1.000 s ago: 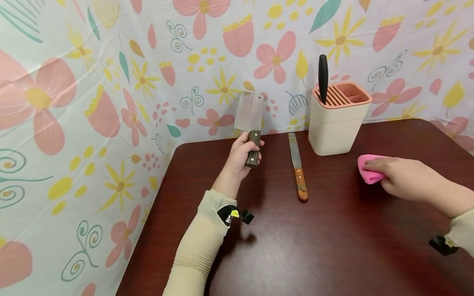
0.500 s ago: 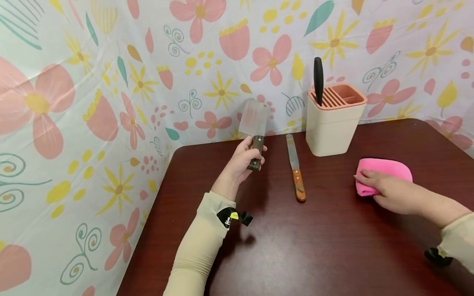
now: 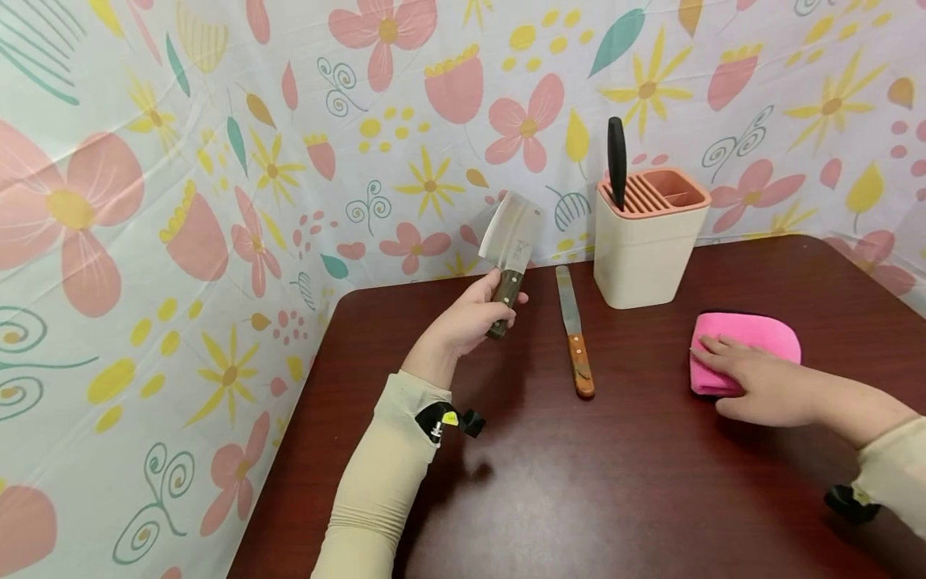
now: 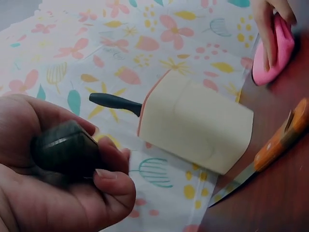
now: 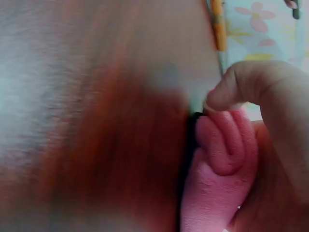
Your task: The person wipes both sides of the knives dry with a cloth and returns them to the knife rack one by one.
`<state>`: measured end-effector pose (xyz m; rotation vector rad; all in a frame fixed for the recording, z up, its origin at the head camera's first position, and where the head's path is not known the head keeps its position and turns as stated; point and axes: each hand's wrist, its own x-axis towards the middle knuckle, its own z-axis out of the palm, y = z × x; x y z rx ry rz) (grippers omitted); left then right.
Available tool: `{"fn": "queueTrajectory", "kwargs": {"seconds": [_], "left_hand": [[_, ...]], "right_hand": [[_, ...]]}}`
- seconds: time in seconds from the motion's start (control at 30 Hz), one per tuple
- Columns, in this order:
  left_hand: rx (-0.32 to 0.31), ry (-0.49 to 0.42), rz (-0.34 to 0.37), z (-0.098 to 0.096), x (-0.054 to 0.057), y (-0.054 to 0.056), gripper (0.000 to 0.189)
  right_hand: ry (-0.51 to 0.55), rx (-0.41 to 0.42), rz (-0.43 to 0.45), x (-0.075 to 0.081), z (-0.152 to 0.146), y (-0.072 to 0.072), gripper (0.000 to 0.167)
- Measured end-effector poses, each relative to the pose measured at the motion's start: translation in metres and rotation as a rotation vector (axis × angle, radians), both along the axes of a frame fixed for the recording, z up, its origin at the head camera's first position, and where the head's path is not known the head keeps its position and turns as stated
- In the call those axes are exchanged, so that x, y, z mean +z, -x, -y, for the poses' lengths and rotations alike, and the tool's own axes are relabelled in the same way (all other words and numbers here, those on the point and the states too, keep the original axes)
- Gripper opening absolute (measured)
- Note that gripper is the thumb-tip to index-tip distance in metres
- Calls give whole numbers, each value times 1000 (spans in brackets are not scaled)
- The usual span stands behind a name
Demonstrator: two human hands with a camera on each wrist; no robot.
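The left hand (image 3: 473,314) has its fingers and thumb curled round the handle of a cleaver (image 3: 512,241), which it holds up over the table (image 3: 579,490) at its far edge. In the head view the blade points to 1 o'clock, in front of the flowered sheet (image 3: 289,48).

The right hand (image 3: 774,390) lies over a pink cloth (image 3: 770,334), its fingers extended flat across the top; in the right wrist view the thumb touches the cloth's folded edge.

From the spatula (image 3: 575,342), which lies on the table with its wooden handle toward 6 o'clock and blade toward 12, the cleaver is at 10 to 11, the cloth at 3, and a block (image 3: 647,261) at 1 to 2. The block stands upright, cream-walled with an orange top. Slots (image 3: 642,193) take up the 9 o'clock part of that top, and open compartments (image 3: 683,189) split by a divider the 3 o'clock part. A black handle (image 3: 616,161) rises from the slotted side at 9 o'clock, nearly vertical; whatever it belongs to is hidden inside.
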<state>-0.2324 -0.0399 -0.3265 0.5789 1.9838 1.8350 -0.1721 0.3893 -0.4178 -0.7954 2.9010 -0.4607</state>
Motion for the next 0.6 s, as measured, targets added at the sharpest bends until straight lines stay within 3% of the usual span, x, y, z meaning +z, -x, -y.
{"fn": "queueTrajectory", "kwargs": {"seconds": [0.17, 0.3, 0.43, 0.6], "left_hand": [[79, 194, -86, 13, 15, 4, 66], [170, 296, -136, 25, 31, 8, 58], [239, 362, -192, 33, 45, 11, 47], [333, 371, -269, 36, 56, 12, 30]], "right_hand": [[7, -25, 7, 23, -3, 7, 85], [53, -32, -45, 49, -8, 19, 85], [90, -23, -153, 75, -10, 33, 81], [107, -95, -262, 111, -6, 53, 80]]}}
